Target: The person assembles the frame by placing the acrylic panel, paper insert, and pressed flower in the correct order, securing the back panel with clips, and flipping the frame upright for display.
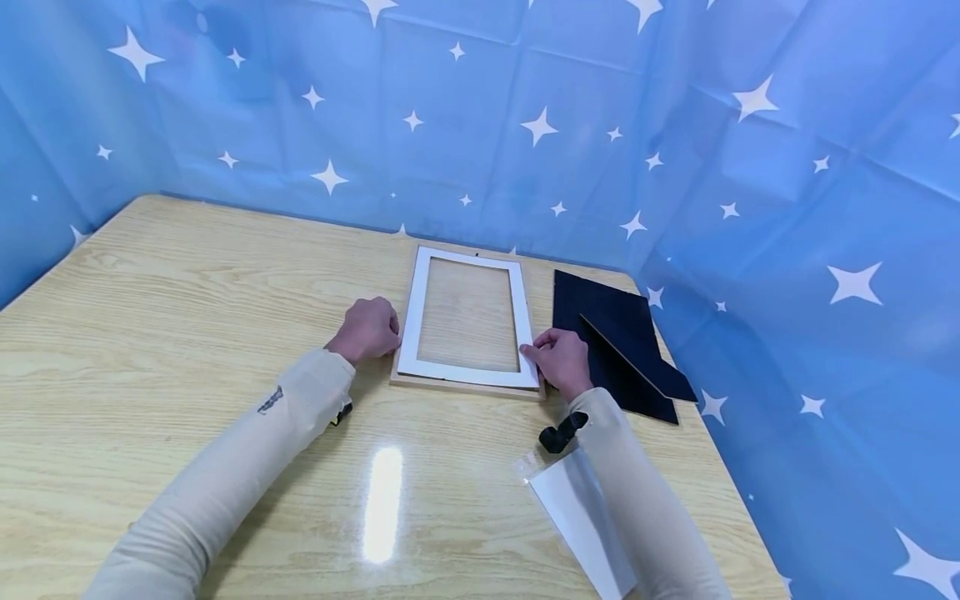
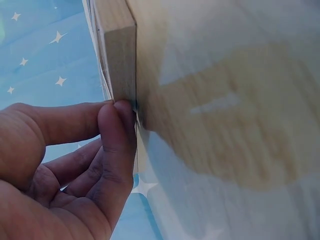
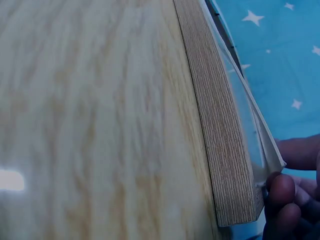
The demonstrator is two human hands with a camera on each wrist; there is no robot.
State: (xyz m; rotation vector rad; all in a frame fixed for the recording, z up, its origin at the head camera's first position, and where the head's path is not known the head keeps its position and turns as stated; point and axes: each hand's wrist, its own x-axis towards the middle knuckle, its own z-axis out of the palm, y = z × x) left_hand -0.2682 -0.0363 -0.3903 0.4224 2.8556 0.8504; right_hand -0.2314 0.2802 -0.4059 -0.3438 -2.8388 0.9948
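Okay so there's a light wooden picture frame [image 1: 467, 387] lying flat on the wood-grain table [image 1: 187, 275], with a white mat [image 1: 420, 312] sitting on top of it. You can see straight through the mat's window to the tabletop.

Left hand [image 1: 367, 329] is on the frame's left side, down toward the near corner. From the left wrist view the thumb and fingertips are close together, pinching the wooden edge right there, so basically zero gap between hand and frame.

Right hand [image 1: 562, 360] is over on the opposite side, also near the bottom corner. That one has the mat's corner pinched between thumb and finger, and in the right wrist view that corner is tipped up off the wood, with some clear sheet [image 3: 245, 117] showing between mat and frame. Grip's narrow on both hands.

Just right of the right hand there's a black backing board [image 1: 592, 292] with its easel leg [image 1: 641, 354] sticking out at an angle. Closer to the person, a clear plastic sleeve with something white in it [image 1: 573, 517] lies partly under the right forearm. Behind the table hangs a blue curtain [image 1: 450, 100] with white stars.
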